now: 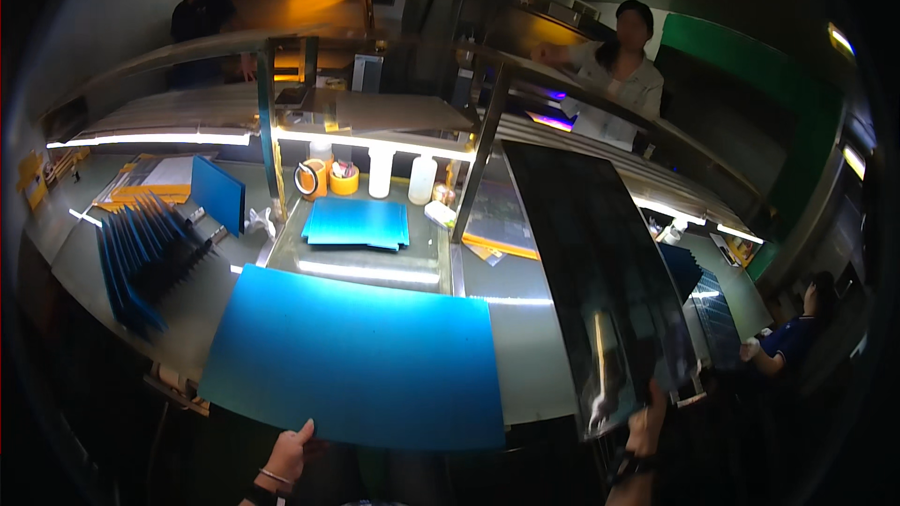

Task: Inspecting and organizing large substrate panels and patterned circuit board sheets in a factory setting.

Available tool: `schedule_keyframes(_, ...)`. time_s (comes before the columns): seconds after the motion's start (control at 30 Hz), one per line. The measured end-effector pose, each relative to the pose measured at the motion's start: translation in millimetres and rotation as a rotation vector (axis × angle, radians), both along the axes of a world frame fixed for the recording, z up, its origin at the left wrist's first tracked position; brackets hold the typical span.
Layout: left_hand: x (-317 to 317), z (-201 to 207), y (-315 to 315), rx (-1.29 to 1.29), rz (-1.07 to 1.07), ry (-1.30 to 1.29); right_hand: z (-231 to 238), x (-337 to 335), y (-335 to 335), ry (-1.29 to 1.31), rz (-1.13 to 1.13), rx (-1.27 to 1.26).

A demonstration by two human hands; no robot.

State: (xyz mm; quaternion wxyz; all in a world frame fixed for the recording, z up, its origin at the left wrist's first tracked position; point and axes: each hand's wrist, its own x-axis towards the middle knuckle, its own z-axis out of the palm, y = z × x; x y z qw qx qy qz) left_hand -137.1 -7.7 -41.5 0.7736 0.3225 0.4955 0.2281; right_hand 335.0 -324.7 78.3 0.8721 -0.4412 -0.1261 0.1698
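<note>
A large blue panel (356, 356) lies tilted toward me over the front edge of the bench. My left hand (289, 454) grips its lower edge, thumb on top and the other fingers hidden beneath. On the right, a long dark glossy sheet, like film with a clear border (591, 253), rises from my right hand (647, 420) toward the shelf post. That hand is closed on the sheet's lower right corner; some of its fingers are hidden. A smaller stack of blue panels (356, 223) rests on the bench behind the large one.
Several blue panels stand in a rack (150, 253) at left, one more panel (218, 196) beside it. Tape rolls (344, 180) and white bottles (380, 173) stand under the lit shelf (375, 112). A metal post (483, 150) rises behind the dark sheet. A co-worker (792, 332) sits far right; two people stand beyond.
</note>
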Motion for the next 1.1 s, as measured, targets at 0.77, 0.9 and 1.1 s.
schedule_keyframes(0.77, 7, 1, -4, 0.042, -0.043, 0.116, -165, -75, -134, 0.452, -0.228, -0.206)
schedule_keyframes(0.9, -5, 5, -1, 0.014, -0.052, 0.193, -150, -41, -129, 0.521, -0.213, -0.160)
schedule_keyframes(1.1, -9, 34, -1, 0.081, -0.562, 0.346, -45, -68, -137, 0.117, -0.365, -0.390)
